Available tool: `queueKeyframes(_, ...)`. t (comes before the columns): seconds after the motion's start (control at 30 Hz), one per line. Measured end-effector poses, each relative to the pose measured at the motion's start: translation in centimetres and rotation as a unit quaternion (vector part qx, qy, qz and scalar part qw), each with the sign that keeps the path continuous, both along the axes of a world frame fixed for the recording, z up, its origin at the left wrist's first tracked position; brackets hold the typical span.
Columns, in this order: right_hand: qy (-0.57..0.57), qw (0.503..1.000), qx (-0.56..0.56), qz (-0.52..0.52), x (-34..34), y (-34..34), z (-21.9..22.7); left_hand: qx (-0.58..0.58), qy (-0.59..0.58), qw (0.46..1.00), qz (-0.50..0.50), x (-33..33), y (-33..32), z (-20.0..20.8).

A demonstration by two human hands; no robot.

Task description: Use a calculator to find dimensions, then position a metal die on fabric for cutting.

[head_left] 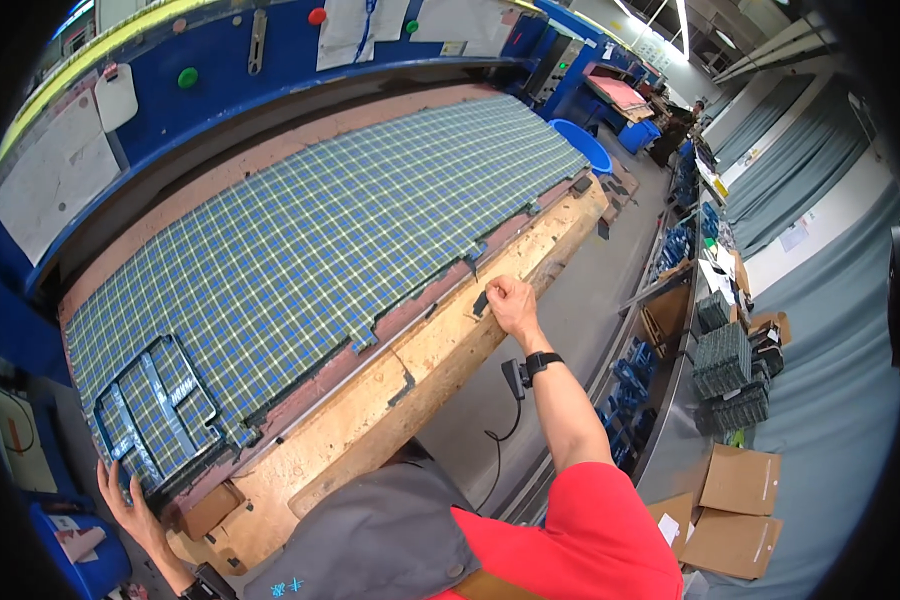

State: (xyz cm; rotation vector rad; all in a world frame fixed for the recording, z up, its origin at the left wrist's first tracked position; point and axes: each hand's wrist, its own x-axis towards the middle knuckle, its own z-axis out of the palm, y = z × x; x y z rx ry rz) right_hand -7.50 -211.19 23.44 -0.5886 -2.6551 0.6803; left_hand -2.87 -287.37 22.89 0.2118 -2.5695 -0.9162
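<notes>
Green-and-blue plaid fabric point(370, 200) lies spread over the long pinkish cutting bed point(210, 192). On its near left corner rests a dark steel cutting die point(177, 405), a rounded frame with crossbars. My left hand point(133, 512) is at the die's lower left corner, fingers spread against the edge of the fabric and die. Over the wooden front ledge point(370, 412), well to the right, my right hand point(512, 305) is closed, thumb and fingers pinched together. A small dark fabric scrap point(481, 304) shows at its fingertips.
A blue press beam point(200, 100) with papers and magnets runs behind the bed. A blue tub point(582, 146) stands at the bed's far right end. On the right, a metal bench point(660, 440) holds stacked plaid pieces point(722, 360); cardboard boxes point(740, 480) sit beside it.
</notes>
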Motion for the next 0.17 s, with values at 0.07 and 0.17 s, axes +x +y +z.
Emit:
queueKeyframes(0.07,-0.012,1.000,-0.018,0.001,-0.3,-0.3,0.1,0.039,-0.003,0.999,0.010,-0.4,-1.3,-1.4)
queueKeyframes(0.17,-0.005,1.000,-0.008,0.024,-0.3,0.7,-0.4,0.044,-0.013,0.999,-0.020,-0.2,-3.2,-4.8)
